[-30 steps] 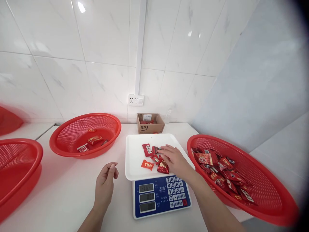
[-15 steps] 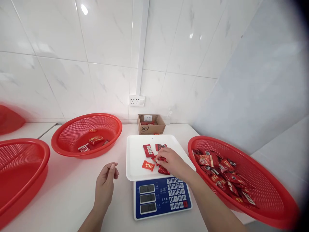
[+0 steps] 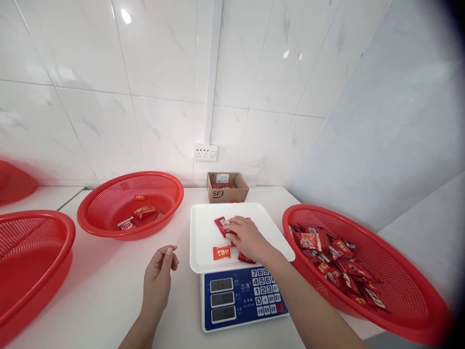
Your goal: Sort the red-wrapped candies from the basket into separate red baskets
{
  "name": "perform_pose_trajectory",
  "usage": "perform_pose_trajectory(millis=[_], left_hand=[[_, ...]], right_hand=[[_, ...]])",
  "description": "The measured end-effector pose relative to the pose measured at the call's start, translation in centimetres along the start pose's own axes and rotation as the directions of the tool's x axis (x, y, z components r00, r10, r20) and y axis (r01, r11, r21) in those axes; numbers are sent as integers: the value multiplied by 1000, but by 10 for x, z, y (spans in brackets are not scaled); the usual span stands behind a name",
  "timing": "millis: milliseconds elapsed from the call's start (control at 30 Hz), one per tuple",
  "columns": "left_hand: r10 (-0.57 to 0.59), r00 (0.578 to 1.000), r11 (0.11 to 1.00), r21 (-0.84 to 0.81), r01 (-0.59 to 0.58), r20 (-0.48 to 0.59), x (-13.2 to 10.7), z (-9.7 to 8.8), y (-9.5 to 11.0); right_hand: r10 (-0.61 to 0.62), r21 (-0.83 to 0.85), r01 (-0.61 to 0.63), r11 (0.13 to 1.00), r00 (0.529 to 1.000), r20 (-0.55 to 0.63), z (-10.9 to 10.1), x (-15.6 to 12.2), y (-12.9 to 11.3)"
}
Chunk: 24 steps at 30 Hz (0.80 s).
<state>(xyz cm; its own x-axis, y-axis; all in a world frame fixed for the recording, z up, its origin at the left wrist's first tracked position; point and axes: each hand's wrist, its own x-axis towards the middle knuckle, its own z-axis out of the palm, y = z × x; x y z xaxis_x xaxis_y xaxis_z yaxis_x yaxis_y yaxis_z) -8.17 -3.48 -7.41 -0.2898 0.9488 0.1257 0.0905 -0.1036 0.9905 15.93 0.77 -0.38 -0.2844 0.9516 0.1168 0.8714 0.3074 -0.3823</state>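
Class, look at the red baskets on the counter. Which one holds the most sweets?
The right basket, beside the scale: it holds a heap of packets. The middle basket holds only a few, and the left basket shows none.

A white counter fills the tiled corner. A weighing scale stands on it mid-front, with a cardboard box behind by the wall. On its right sits the right basket, and on its left the back-left basket and near-left basket.
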Motion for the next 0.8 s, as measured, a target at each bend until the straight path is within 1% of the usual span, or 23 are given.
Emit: perform_pose_trajectory(millis=[67, 167, 267, 400, 500, 600, 700, 800], left_hand=[[-2, 1000, 1000, -3, 2, -2, 0, 0, 1], [-7, 1000, 1000, -8, 7, 1, -1, 0, 2], [-17, 1000, 1000, 0, 17, 16, -2, 1, 3], [-32, 999, 999, 12, 32, 28, -3, 1, 2], [-28, 999, 1000, 12, 27, 24, -2, 1, 1], [-26, 1000, 999, 23, 26, 13, -1, 1, 2], [-28, 1000, 999, 36, 27, 10, 0, 1, 2], [-27, 1000, 999, 35, 27, 15, 0, 1, 0]], right_hand=[[37, 20, -37, 999, 999, -35, -5, -6, 5], [96, 94, -89, 992, 993, -75, -17, -24, 11], [134, 131, -127, 983, 990, -49, -24, -46, 13], [163, 152, -160, 975, 987, -7, -18, -64, 12], [141, 189, -136, 973, 990, -13, -12, -67, 12], [122, 196, -110, 974, 991, -51, -12, -66, 17], [153, 128, -141, 982, 984, -90, -16, -64, 27], [191, 51, -188, 981, 978, -77, -20, -63, 37]])
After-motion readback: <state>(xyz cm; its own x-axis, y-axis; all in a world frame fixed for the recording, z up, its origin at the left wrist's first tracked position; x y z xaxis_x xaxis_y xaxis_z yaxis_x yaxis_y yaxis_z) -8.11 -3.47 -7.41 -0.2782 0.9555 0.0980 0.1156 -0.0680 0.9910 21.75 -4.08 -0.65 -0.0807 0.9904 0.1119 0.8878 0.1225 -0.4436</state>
